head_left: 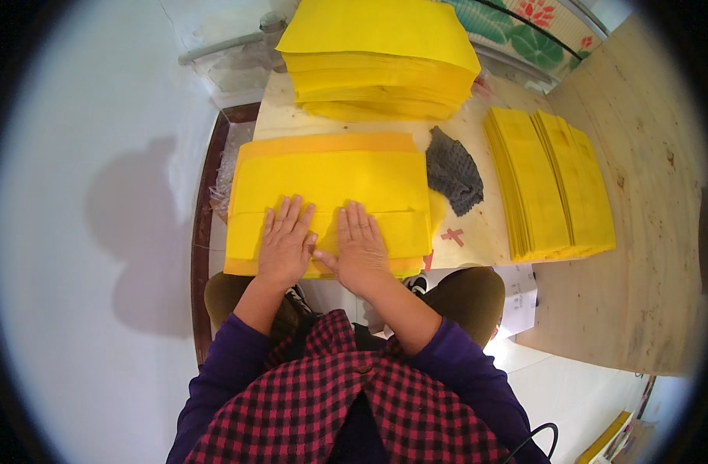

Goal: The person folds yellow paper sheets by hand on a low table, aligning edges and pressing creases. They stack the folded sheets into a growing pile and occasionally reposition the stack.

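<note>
Yellow felt-like sheets (pixel 331 179) lie in a flat pile in front of me, with an orange-yellow sheet (pixel 335 142) showing along the far side. The top sheet has a flap folded over its near part. My left hand (pixel 287 243) rests palm down on this flap, its fingers stretched out and pointing away from me. Beside it, my right hand (pixel 357 246) presses flat on the same flap with fingers extended. The thumbs are close together. Neither hand grips anything. Both palms hide part of the near edge.
A tall stack of yellow sheets (pixel 381 77) stands at the far side of the wooden table (pixel 478 241). Right of the pile lies a crumpled dark grey cloth (pixel 454 170). Folded yellow bundles (pixel 551 185) stand farther right beside a wooden panel (pixel 640 155). A white wall (pixel 83 100) is at left.
</note>
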Motion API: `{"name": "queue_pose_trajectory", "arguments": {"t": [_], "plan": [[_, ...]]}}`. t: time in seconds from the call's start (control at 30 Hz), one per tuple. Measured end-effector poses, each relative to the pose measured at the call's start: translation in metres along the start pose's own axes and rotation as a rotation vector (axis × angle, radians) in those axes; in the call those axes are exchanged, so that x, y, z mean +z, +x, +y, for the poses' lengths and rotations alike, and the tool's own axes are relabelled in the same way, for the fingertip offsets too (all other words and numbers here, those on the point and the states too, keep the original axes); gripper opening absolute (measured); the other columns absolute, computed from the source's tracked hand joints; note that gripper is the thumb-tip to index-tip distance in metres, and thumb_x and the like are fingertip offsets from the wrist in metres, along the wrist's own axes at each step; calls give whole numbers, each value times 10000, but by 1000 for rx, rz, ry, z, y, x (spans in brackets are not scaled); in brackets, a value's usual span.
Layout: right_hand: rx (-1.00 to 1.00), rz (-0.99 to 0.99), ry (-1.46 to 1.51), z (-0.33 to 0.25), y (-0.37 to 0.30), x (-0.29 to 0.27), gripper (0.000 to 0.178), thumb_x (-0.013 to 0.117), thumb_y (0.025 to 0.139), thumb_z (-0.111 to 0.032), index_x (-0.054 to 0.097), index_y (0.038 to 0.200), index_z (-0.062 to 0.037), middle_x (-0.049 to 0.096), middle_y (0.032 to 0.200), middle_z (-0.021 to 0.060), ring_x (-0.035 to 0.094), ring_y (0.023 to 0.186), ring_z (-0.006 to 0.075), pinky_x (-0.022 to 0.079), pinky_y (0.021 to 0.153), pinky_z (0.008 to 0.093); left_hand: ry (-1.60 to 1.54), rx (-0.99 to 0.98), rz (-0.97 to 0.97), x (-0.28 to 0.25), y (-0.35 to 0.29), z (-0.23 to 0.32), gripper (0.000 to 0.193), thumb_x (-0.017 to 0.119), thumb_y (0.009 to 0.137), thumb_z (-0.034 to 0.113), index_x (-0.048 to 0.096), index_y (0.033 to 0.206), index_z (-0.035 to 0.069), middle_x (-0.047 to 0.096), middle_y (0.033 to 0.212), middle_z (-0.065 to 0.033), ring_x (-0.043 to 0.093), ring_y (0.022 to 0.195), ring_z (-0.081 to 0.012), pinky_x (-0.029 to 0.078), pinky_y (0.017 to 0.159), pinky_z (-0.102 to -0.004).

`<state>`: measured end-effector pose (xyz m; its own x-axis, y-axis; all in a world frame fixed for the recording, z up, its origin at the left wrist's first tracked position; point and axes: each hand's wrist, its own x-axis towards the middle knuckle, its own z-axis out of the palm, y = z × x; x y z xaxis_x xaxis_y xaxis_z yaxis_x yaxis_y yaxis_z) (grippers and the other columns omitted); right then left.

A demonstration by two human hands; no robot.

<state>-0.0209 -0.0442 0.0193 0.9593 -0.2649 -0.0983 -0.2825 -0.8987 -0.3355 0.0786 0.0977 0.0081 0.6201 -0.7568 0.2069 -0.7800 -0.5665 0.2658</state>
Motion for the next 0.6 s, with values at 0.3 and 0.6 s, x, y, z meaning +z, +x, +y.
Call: {"name": "queue_pose_trajectory", "arguments": {"t": [0.3, 0.6], "plan": [[170, 16, -128, 28, -17, -15, 930, 428, 909, -614, 175, 1475, 79, 140, 1556, 258, 87, 1468, 350, 58, 1187, 438, 19, -8, 46, -5, 0, 4, 522, 511, 938, 306, 445, 1401, 74, 367, 1490, -159, 286, 1409, -319, 130, 1158, -513], [213, 67, -156, 40, -25, -21, 913, 449, 909, -589, 198, 1462, 94, 177, 1545, 261, 107, 1463, 355, 78, 1186, 442, 2, -35, 33, -2, 0, 1, 546, 541, 920, 317, 444, 1399, 72, 372, 1488, -158, 298, 1405, -317, 140, 1155, -518]]}}
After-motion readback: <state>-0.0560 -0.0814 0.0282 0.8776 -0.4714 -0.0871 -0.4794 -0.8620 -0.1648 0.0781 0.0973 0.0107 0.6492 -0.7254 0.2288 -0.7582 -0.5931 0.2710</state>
